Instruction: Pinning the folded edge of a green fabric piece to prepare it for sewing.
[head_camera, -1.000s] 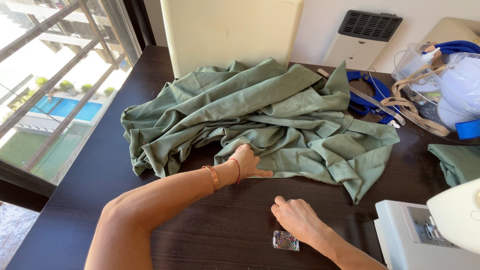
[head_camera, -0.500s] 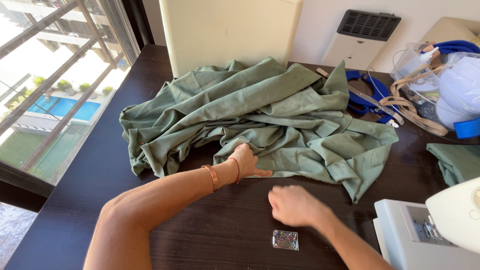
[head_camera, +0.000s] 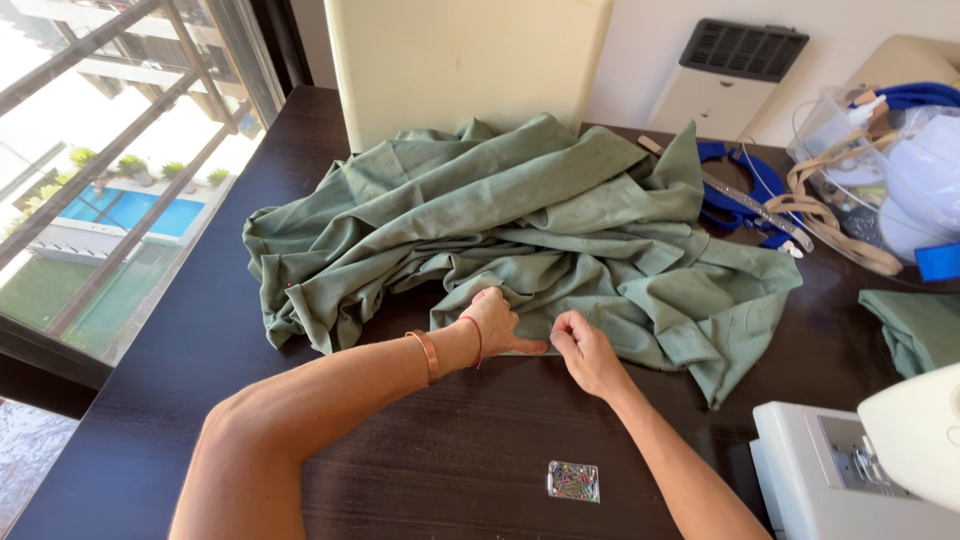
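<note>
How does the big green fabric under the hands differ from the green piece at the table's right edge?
The large green fabric lies rumpled and spread across the table's middle; the small green piece lies much flatter, cut off by the frame edge. The left hand and right hand touch the large fabric's near edge; nothing touches the small piece. Both look the same sage green.

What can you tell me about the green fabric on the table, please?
The green fabric is a large, soft, matte sage-green woven cloth, crumpled in loose folds on the dark wooden table. Its near edge lies under the left hand and right hand, which press or pinch it. Its far side touches blue scissors.
</note>
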